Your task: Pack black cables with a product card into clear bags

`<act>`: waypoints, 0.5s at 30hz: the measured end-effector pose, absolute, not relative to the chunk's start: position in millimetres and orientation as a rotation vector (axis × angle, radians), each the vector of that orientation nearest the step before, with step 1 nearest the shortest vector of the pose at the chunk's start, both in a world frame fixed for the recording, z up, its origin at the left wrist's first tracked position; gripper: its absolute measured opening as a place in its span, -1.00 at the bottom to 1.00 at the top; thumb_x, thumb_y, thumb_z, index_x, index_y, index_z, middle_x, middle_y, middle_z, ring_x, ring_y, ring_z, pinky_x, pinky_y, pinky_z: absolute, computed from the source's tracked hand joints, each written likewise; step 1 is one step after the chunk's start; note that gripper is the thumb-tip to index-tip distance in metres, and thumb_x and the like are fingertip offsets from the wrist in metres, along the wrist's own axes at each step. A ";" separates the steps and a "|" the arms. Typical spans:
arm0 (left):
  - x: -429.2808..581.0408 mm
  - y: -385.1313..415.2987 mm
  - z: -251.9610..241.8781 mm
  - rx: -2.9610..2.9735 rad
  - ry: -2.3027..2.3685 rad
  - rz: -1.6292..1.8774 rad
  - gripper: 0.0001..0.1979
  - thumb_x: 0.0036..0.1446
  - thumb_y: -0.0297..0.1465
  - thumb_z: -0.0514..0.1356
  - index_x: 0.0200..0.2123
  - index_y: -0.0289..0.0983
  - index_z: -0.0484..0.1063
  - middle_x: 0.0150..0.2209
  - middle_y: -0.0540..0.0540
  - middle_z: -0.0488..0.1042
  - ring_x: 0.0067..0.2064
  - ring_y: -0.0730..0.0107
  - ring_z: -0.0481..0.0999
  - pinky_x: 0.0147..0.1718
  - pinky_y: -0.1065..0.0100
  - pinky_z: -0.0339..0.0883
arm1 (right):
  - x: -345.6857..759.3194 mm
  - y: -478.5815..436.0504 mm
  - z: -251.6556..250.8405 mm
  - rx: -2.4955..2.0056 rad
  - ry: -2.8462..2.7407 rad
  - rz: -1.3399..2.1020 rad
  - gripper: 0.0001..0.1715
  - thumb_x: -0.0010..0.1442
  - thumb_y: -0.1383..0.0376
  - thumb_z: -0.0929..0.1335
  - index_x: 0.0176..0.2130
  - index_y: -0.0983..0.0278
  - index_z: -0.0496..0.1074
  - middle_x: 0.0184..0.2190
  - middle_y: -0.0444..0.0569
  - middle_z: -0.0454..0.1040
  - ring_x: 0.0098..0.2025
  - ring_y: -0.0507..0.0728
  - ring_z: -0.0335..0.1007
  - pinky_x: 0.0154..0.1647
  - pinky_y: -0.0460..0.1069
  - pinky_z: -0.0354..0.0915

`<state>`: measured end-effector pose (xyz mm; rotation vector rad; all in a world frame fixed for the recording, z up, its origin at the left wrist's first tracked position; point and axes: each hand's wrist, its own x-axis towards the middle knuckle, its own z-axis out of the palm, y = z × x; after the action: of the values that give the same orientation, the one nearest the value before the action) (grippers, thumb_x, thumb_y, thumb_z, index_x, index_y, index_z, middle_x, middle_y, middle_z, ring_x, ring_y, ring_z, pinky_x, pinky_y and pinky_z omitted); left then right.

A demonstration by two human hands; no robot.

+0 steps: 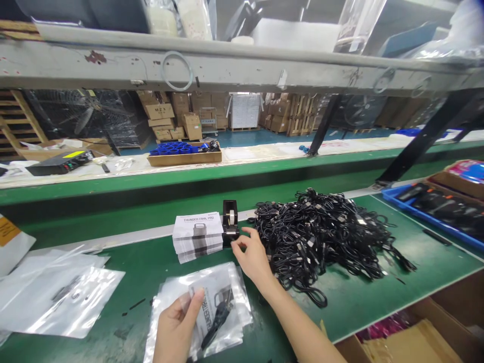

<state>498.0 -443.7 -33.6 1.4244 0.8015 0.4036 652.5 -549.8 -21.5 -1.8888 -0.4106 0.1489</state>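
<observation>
My left hand (180, 322) grips a clear plastic bag (236, 330) at the lower middle, thumb on top. Through the film show a printed leaflet (206, 307) and a coiled black cable (217, 322). More bags seem to lie beneath it. My right hand (251, 254) is pinched, thumb and forefinger together at the near end of a black tape dispenser (230, 214). Anything between those fingertips is too small to make out. Left of the dispenser stands a stack of leaflets (198, 234) headed "THUNDER TRAIL PRO".
A large heap of black cables (321, 239) covers the bench right of my right hand. Flat clear bags (86, 302) lie at the left. A blue tray (454, 222) of black items stands far right. Behind, a ledge carries a cardboard tray of blue parts (185, 154).
</observation>
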 end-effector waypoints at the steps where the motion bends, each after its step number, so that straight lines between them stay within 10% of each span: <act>1: 497.8 -443.2 -32.6 1.423 0.819 0.406 -0.66 -0.25 -0.13 0.28 -0.69 -0.26 0.31 -0.63 0.04 0.34 -0.44 0.35 0.37 -0.44 0.44 0.27 | 648.4 -554.3 -19.6 -1.909 -0.410 0.117 -0.79 0.00 0.28 0.32 -0.61 0.29 0.34 -0.05 0.12 0.26 -0.01 0.25 0.22 0.00 0.10 0.08; 7: 495.3 -442.9 -24.9 1.508 0.864 0.414 -0.66 -0.22 -0.10 0.26 -0.64 -0.27 0.37 -0.66 0.07 0.30 -0.54 0.46 0.26 -0.56 0.50 0.19 | 605.0 -575.4 5.7 -1.646 -0.521 0.571 -0.71 0.06 0.15 0.29 -0.55 0.30 0.36 -0.60 -0.12 0.36 -0.55 0.01 0.29 -0.48 -0.08 0.21; 15: 488.4 -466.3 -5.0 1.716 0.867 0.617 -0.70 -0.22 -0.13 0.23 -0.70 -0.24 0.38 -0.66 0.05 0.33 -0.54 0.42 0.31 -0.56 0.50 0.19 | 579.2 -554.8 -5.7 -1.594 -0.389 0.975 -0.52 0.02 -0.03 0.27 -0.54 0.34 0.35 -0.72 -0.17 0.34 -0.84 -0.13 -0.01 -0.83 -0.19 -0.09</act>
<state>488.4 -466.3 -5.0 1.7157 0.8667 0.6172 579.2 -554.8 -5.7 -1.5941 -0.3886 0.9748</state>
